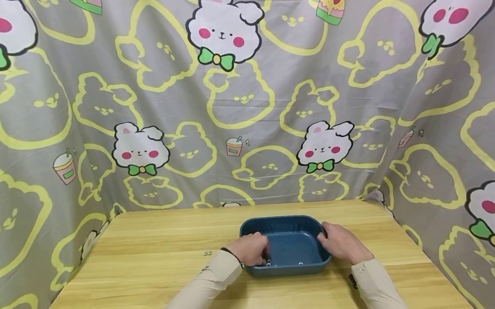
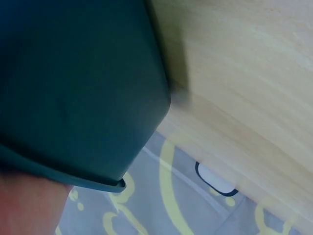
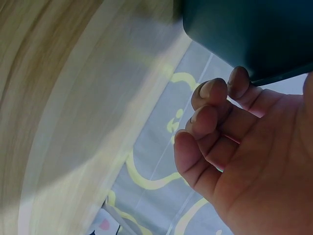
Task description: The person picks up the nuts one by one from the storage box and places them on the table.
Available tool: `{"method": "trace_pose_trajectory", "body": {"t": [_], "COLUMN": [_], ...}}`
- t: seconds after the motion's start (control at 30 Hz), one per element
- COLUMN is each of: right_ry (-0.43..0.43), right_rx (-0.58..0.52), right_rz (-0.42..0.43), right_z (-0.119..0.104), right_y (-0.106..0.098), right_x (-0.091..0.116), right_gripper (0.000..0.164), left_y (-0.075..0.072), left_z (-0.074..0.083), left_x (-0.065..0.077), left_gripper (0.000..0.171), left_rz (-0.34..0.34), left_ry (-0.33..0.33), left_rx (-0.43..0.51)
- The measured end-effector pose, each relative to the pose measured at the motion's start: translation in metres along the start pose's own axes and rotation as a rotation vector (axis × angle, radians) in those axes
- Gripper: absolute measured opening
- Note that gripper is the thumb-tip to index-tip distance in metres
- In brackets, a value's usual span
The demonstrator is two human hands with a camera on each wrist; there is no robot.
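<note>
A dark blue rectangular basin with rounded corners sits on the wooden table. My left hand reaches over its left side, fingers pointing down inside. Close to those fingertips lie small shiny ring-like pieces, perhaps nuts; whether the fingers pinch one is hidden. Another small pale ring lies by the basin's near wall. My right hand grips the right rim, thumb on the inner side. In the right wrist view, the right hand's fingers curl beneath the rim outside the basin wall.
Two small metal rings lie on the table to the left of the basin. A grey curtain printed with cartoon animals hangs behind the table and along both sides.
</note>
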State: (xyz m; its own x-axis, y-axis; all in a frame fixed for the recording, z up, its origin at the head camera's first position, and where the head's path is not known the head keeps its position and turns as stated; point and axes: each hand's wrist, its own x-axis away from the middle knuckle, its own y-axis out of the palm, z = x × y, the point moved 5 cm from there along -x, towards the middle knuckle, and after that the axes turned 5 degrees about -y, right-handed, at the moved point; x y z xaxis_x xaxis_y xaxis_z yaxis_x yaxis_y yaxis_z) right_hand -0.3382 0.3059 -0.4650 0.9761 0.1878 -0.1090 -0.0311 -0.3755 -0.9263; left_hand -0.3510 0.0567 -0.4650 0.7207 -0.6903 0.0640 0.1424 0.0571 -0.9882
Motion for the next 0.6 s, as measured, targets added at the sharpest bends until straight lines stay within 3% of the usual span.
{"method": "trace_pose_trajectory", "body": {"t": [0.27,0.6], "right_ry": [-0.007,0.002], "right_rx": [0.004,0.002], "right_rz": [0.009,0.001], "right_z": [-0.0002,0.0009], "right_y": [0.0006,0.0012], "right_x": [0.0,0.0], "right_gripper": [0.019,0.022], "left_y": [-0.0017,0.0008], "left_z": [0.0019,-0.0026], "left_x": [0.0006,-0.0022], "left_gripper": [0.004,0.004], "left_rz": [0.004,0.04], "left_ry": [0.026,0.07], "left_rx": [-0.021,0.024]}}
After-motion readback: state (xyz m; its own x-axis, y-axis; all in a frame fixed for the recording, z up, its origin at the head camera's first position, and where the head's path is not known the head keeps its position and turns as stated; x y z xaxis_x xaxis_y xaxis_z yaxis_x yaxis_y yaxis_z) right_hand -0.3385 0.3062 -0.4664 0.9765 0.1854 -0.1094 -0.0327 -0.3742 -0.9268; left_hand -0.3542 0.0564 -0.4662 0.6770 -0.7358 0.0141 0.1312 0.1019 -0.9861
